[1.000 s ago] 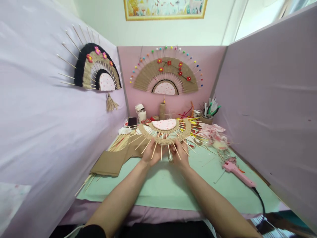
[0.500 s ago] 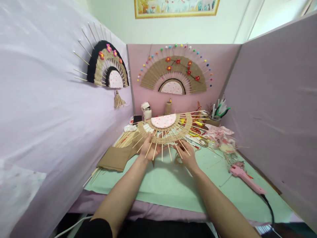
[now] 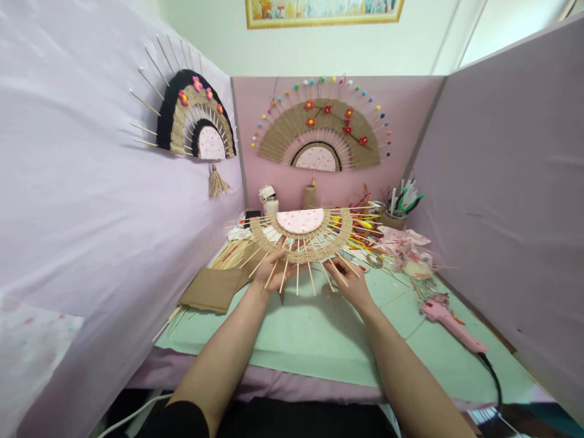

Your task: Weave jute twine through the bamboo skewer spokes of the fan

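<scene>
A half-round fan (image 3: 314, 255) of thin wooden sticks with woven twine bands is held up over the table, its sticks spreading toward me. Its flat centre is a pink-dotted half circle (image 3: 300, 221). My left hand (image 3: 272, 267) grips the fan from below, thumb on top near the outer woven band and fingers underneath. At the fan's lower right edge, my right hand (image 3: 345, 278) is closed, its fingertips pinching twine (image 3: 332, 286) among the stick ends. The sticks partly cover the fingers of both hands.
A pink glue gun (image 3: 454, 325) with a black cord lies on the right. Folded brown cloth (image 3: 210, 291) and loose sticks (image 3: 228, 255) lie on the left. Behind stand a white bottle (image 3: 270, 201) and a tool pot (image 3: 395, 219). Finished fans (image 3: 319, 125) hang on the partitions.
The fan has tilted slightly and shifted a little left. My right hand has drawn in its fingers at the fan's edge, and the twine loop below it shows less.
</scene>
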Motion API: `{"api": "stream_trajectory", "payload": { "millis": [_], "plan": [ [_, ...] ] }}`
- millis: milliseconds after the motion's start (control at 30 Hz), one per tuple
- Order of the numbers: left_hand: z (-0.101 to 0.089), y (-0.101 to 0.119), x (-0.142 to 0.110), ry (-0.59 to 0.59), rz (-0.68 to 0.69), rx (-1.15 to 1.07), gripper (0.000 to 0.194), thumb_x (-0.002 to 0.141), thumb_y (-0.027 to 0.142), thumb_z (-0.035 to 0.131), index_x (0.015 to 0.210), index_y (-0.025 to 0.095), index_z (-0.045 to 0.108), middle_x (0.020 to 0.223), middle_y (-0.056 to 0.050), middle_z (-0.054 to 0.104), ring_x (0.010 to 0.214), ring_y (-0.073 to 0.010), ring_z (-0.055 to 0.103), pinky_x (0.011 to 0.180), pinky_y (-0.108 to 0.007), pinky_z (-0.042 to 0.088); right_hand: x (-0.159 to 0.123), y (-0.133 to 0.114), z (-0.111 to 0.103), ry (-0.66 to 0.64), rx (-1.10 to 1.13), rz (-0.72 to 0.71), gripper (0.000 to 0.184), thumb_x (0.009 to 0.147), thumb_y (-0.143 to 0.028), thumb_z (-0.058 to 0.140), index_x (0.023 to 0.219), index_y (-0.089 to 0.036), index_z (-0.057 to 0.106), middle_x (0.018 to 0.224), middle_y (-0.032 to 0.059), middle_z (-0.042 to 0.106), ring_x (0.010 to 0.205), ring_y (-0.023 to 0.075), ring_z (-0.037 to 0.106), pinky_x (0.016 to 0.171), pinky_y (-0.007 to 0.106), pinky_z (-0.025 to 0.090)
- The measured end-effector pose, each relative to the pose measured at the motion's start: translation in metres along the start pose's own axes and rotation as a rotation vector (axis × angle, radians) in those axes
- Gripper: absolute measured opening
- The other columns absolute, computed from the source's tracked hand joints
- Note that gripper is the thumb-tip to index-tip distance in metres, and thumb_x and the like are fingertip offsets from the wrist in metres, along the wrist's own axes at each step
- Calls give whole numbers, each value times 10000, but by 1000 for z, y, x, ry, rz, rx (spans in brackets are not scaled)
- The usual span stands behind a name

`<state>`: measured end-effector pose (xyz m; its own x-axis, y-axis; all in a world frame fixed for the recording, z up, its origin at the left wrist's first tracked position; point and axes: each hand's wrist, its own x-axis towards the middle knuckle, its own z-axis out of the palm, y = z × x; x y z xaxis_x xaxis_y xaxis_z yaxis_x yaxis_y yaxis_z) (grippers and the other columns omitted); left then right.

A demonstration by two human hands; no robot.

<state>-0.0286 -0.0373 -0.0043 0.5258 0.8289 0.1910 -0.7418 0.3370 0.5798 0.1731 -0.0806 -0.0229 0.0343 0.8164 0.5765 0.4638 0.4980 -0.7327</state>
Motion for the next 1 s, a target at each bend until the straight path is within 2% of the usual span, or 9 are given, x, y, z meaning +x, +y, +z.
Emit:
{"api": "stream_trajectory", "payload": {
  "millis": [200, 333, 400, 567, 667, 767, 867, 933, 1000],
  "plan": [
    [1, 4, 1, 48, 52, 11, 573, 816, 47, 377, 1346, 263, 371, 1268, -96, 548, 1113, -258, 552, 980, -531, 371, 3, 4, -3, -31, 11, 28, 228, 786, -404, 563, 705, -200, 625, 657, 15, 595, 583, 152, 489, 583, 280, 382],
    [2, 8, 0, 81, 94, -5, 591, 806, 42, 358, 1357, 255, 352, 1272, -94, 544, 1150, -265, 523, 982, -538, 366, 10, 21, -18, -17, -130, 62, 231, 784, -393, 534, 734, -193, 638, 694, 40, 627, 626, 179, 527, 631, 307, 404],
    [3, 11, -1, 84, 105, -17, 599, 804, 42, 347, 1365, 251, 340, 1273, -90, 544, 1158, -261, 517, 994, -533, 358, 13, 35, -35, 147, -264, 111, 235, 776, -375, 515, 744, -176, 637, 721, 63, 635, 673, 198, 543, 674, 326, 410],
    [4, 14, -3, 77, 136, -32, 600, 803, 56, 333, 1381, 217, 320, 1273, -100, 543, 1155, -258, 519, 1001, -524, 359, 13, 76, -97, 890, -501, 313, 296, 769, -323, 466, 948, -121, 587, 914, 136, 592, 863, 253, 528, 800, 401, 402],
    [3, 16, -3, 84, 169, -45, 592, 806, 60, 333, 1378, 211, 329, 1260, -102, 554, 1150, -255, 524, 989, -510, 380, 9, 93, -122, 1029, -552, 440, 303, 729, -288, 495, 956, -100, 566, 932, 157, 555, 919, 281, 501, 845, 434, 383],
    [2, 19, -3, 115, 190, -47, 572, 809, 67, 330, 1367, 191, 353, 1247, -109, 563, 1149, -256, 525, 965, -487, 414, 6, 100, -128, 1000, -534, 483, 332, 715, -274, 505, 994, -102, 555, 940, 156, 549, 887, 273, 509, 823, 423, 402],
    [0, 23, -3, 131, 215, -50, 564, 805, 68, 333, 1360, 161, 366, 1239, -122, 567, 1151, -259, 523, 954, -471, 431, 4, 97, -123, 899, -596, 543, 394, 726, -255, 500, 1088, -103, 535, 1063, 202, 524, 990, 302, 498, 840, 442, 390],
    [0, 23, -3, 126, 220, -60, 570, 802, 62, 340, 1362, 160, 363, 1243, -125, 563, 1161, -259, 514, 958, -461, 432, 2, 93, -116, 649, -666, 612, 456, 699, -257, 549, 1138, -135, 532, 1159, 219, 487, 1082, 347, 463, 856, 489, 366],
    [0, 22, -3, 124, 201, -66, 583, 800, 57, 345, 1369, 186, 355, 1253, -117, 558, 1167, -261, 508, 964, -471, 424, 1, 88, -106, 240, -688, 631, 536, 603, -268, 665, 1124, -187, 567, 1201, 197, 487, 1150, 391, 424, 892, 552, 317]
  ]
}}
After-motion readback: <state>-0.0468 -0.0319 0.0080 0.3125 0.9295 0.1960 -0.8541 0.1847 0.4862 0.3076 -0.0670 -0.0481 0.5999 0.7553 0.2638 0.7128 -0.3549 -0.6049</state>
